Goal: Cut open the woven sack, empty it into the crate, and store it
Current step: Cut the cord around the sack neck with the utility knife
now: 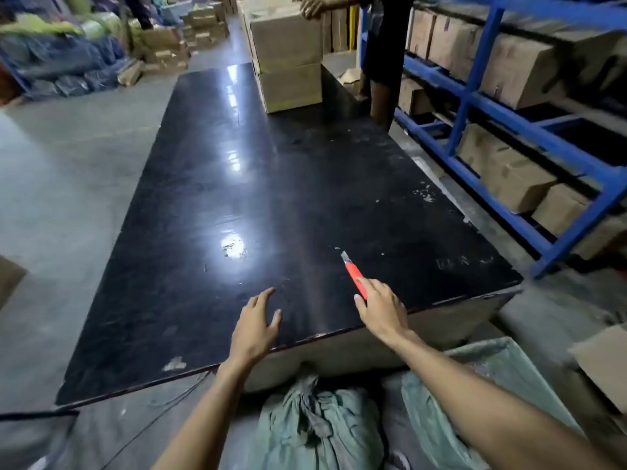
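Gripping a red utility knife (356,279), blade out, the right hand (381,308) reaches over the black table (237,184). Left hand (259,325) hovers, fingers spread. Green woven sack (319,422) sits below, neck knotted.

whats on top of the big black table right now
On the glossy black table: a red utility knife with its blade out, gripped by the right hand, and stacked cardboard boxes at the far end. The left hand is over the near edge. The knife's rear is hidden.

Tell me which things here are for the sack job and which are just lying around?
For the job:
- red cutter, gripped by the right hand
- green woven sack, tied shut, below the table edge

Just lying about:
- cardboard boxes on the black table
- blue shelving
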